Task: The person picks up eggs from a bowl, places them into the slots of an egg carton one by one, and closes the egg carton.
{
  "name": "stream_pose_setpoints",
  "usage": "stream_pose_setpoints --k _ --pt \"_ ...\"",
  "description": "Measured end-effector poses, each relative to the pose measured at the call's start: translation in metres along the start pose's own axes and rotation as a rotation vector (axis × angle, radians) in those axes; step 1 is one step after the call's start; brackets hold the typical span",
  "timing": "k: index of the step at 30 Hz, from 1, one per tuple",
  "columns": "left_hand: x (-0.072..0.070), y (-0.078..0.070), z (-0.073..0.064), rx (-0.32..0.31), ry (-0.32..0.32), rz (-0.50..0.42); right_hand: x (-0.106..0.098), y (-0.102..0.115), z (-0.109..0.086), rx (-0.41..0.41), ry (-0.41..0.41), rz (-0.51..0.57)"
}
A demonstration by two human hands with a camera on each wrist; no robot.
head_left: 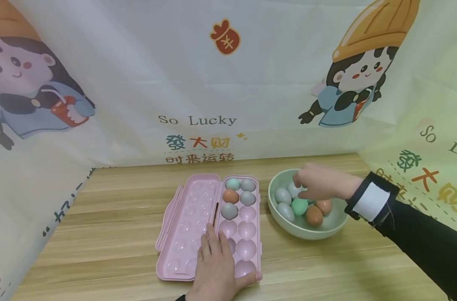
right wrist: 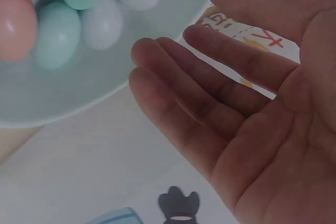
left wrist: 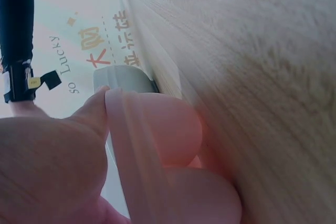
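Note:
A pink egg box [head_left: 247,214] lies with its lid [head_left: 192,200] folded back to the left. Its far cups hold a mint egg [head_left: 233,184], a brown egg [head_left: 231,196] and several grey ones. Across the near end rests my left hand [head_left: 218,265], fingers straight and thumb at the right edge; the left wrist view shows the thumb against the box's rim [left wrist: 123,129]. Over the green bowl [head_left: 307,234], my right hand [head_left: 324,182] hovers with loosely bent fingers and holds nothing. Green [head_left: 299,206], brown [head_left: 314,215] and pale eggs lie in the bowl.
The wooden table [head_left: 111,234] runs around the box and bowl. A printed white cloth [head_left: 138,83] hangs behind and along both sides. The bowl stands to the right of the egg box, with a narrow gap between them.

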State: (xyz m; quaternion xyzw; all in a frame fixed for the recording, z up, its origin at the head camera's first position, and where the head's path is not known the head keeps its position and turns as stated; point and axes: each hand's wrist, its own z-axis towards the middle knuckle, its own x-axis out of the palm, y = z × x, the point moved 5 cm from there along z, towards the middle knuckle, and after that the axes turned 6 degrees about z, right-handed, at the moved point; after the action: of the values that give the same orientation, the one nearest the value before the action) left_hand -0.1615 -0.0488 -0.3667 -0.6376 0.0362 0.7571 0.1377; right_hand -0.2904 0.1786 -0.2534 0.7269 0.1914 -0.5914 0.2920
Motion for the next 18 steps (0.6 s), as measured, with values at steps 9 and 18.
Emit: stream_pose_setpoints --k 9,18 --pt "0.000 0.000 0.000 0.011 -0.004 0.013 0.026 -0.018 -0.024 0.073 -0.013 0.134" --pt "0.001 0.000 0.000 0.019 0.006 0.016 0.050 -0.028 -0.032 -0.011 -0.075 0.120"
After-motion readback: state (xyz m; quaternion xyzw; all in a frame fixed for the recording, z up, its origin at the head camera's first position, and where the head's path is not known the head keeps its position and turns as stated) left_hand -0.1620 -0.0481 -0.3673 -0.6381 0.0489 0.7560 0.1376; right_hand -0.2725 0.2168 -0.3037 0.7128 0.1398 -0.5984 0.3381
